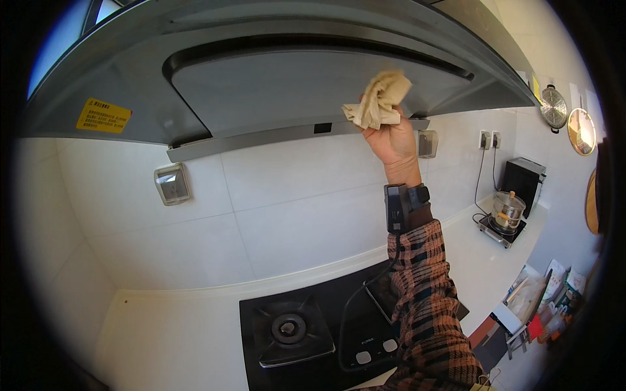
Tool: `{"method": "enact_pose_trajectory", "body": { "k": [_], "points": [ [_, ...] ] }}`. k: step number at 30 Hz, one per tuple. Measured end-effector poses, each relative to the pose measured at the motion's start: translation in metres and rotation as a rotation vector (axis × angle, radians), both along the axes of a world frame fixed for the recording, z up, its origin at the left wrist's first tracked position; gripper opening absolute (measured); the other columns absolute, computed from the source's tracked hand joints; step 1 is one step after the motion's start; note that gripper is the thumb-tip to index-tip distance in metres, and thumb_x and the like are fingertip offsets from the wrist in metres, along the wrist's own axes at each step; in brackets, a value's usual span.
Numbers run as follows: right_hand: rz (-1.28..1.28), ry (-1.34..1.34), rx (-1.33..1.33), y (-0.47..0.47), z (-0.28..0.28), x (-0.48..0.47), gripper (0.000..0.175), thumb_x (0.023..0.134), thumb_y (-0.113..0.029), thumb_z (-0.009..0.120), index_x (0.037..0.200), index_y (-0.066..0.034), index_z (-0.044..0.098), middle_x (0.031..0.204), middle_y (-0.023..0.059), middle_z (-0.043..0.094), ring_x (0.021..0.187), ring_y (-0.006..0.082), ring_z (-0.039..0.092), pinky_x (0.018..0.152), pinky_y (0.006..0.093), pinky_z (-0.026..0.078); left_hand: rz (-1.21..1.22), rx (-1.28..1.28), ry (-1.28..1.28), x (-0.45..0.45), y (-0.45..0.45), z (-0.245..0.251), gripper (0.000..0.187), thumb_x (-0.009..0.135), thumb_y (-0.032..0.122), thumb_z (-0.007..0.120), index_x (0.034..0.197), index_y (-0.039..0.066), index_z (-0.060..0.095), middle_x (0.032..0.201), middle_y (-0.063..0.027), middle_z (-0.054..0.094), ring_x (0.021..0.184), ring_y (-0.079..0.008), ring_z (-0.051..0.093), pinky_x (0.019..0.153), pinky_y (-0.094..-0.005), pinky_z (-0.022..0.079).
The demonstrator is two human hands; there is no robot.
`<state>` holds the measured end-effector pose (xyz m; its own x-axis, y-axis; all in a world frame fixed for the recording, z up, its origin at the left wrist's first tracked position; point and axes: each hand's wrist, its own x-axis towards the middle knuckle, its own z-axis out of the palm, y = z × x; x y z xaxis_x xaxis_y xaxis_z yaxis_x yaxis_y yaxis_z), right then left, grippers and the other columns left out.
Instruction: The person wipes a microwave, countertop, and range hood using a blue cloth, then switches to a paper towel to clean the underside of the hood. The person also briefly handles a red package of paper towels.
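My right hand (391, 141) is raised to the underside of a grey range hood (274, 88), gripping a crumpled beige cloth (379, 100). The cloth lies over the right part of the hood's flat panel; whether it presses on the surface I cannot tell. A dark slot curves above that panel. Along the panel's lower edge runs a grey metal strip (254, 141). On my right wrist is a black device (396, 207) with a cable hanging down, below it a checked sleeve. My left hand is out of view.
Below the arm is a black gas cooktop (293, 371) with a burner (287, 328) and two knobs. A lidded pot (507, 212) stands on a portable hob at the right, before a black appliance (523, 181). Covered sockets (172, 184) sit on the tiled wall. Pans hang far right.
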<state>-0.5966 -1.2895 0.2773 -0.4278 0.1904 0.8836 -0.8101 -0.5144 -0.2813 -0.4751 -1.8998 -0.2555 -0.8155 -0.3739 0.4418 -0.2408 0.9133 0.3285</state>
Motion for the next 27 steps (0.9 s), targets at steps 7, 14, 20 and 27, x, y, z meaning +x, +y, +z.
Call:
{"method": "enact_pose_trajectory", "body": {
  "k": [7,14,20,27],
  "points": [
    [-0.420,0.161,0.637,-0.007,0.008,0.020,0.004,0.093,-0.008,0.055,0.090,-0.0077,0.057,0.100,0.0085,0.057,0.092,0.0175,0.055,0.086,0.0330,0.050,0.023,0.018,-0.006,-0.004,0.002,-0.007,0.049,0.078,0.020,0.065,0.126,0.012,0.060,0.132,-0.0156,0.056,0.119,-0.0384,0.051,0.097,-0.0535,0.041],
    [-1.304,0.174,0.693,-0.034,0.005,0.036,0.013,0.077,0.010,0.050,0.082,0.0013,0.059,0.096,0.0083,0.060,0.090,0.0217,0.059,0.084,0.0302,0.047,0.042,0.042,0.001,-0.010,0.000,-0.011,0.049,0.079,0.021,0.065,0.126,0.012,0.059,0.132,-0.0158,0.056,0.119,-0.0385,0.051,0.097,-0.0536,0.041],
    [-1.669,0.309,0.482,-0.038,0.017,0.012,0.011,0.077,0.005,0.059,0.087,0.0011,0.063,0.098,0.0127,0.062,0.093,0.0276,0.063,0.083,0.0342,0.050,0.055,0.040,0.008,-0.006,-0.002,-0.008,0.049,0.079,0.021,0.065,0.127,0.012,0.059,0.132,-0.0160,0.056,0.119,-0.0385,0.051,0.097,-0.0537,0.041],
    [-1.710,0.358,0.068,-0.029,0.047,-0.027,0.006,0.081,0.000,0.062,0.087,-0.0010,0.059,0.093,0.0135,0.061,0.081,0.0300,0.064,0.072,0.0389,0.051,0.067,0.023,0.001,-0.008,-0.004,-0.011,0.049,0.079,0.022,0.065,0.127,0.011,0.059,0.132,-0.0163,0.056,0.120,-0.0387,0.051,0.097,-0.0538,0.041]
  ]
}}
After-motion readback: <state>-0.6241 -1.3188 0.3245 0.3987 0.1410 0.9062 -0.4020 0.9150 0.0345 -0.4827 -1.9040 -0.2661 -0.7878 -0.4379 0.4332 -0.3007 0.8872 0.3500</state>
